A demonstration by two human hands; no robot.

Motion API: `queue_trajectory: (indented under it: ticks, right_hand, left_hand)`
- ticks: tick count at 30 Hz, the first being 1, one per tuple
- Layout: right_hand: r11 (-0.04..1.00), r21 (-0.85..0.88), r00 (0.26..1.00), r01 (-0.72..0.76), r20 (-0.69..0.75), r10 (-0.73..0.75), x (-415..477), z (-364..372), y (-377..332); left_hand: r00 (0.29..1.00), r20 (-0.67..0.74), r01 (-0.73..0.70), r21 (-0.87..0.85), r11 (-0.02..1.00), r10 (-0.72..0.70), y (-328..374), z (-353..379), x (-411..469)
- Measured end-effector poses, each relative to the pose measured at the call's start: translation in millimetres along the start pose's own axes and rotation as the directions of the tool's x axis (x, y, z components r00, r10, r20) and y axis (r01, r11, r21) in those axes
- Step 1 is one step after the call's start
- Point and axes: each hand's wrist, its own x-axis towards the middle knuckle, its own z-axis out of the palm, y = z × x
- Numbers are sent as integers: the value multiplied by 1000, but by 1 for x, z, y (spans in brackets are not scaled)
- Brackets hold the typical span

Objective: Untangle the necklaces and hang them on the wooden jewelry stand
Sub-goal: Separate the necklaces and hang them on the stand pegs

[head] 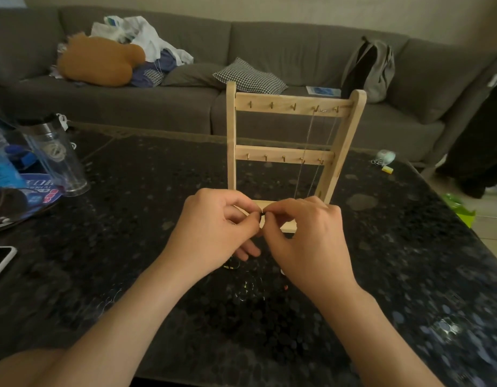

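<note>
Left hand [213, 222] and right hand [306, 236] meet over mid-table, fingertips together, both pinching a tiny piece [260, 217], too small to identify; wooden stand [231, 135] just behind; chain [307, 141] hangs from its top-right hooks.

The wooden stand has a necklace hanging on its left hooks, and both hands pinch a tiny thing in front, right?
Nearly. In the head view the necklace hangs on the right hooks of the wooden stand, not the left. The left hand and right hand do pinch a tiny thing in front.
</note>
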Motion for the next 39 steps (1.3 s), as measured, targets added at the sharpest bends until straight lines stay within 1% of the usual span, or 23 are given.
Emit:
queue_trajectory:
  ticks: [5,10,14,18,21,27,30,33,36,39]
  right_hand:
    - [997,77,999,-17,-31,19,1,-3,-5]
    - [987,148,998,-66,-10,69,2,-7,-9]
    - [983,165,997,-78,6,78,2,-9,-10]
    - [991,122,998,-63,21,61,4,-11,-8]
    - [998,58,1000,-16,19,15,4,-12,-7]
    - [998,-35,998,52,-18,-53,4,-15,-7]
    - [996,-68,997,56,-42,-59,4,-14,-8]
    - [1000,0,999,-15,-42,15,5,-14,-8]
    - [982,120,988,-149,-18,152,8,-15,-8]
    - [936,218,959,-276,-7,285,11,-17,-10]
  left_hand:
    - [998,-31,-48,39,998,49,-3,1,-2]
    - [992,-47,-112,99,989,118,-6,0,-1]
    - [989,-40,-137,123,983,142,-6,0,0]
    - [988,-6,-147,198,969,151,-4,0,0]
    - [992,29,-124,213,969,121,-4,-1,1]
    - [998,56,11,96,995,-17,-1,-3,4]
    - [994,57,92,31,995,-94,2,-2,4]
    - [989,46,141,-18,990,-140,4,-1,3]
    - [989,7,151,-45,988,-151,6,-1,3]
    - [989,-51,137,-45,990,-139,5,-1,3]
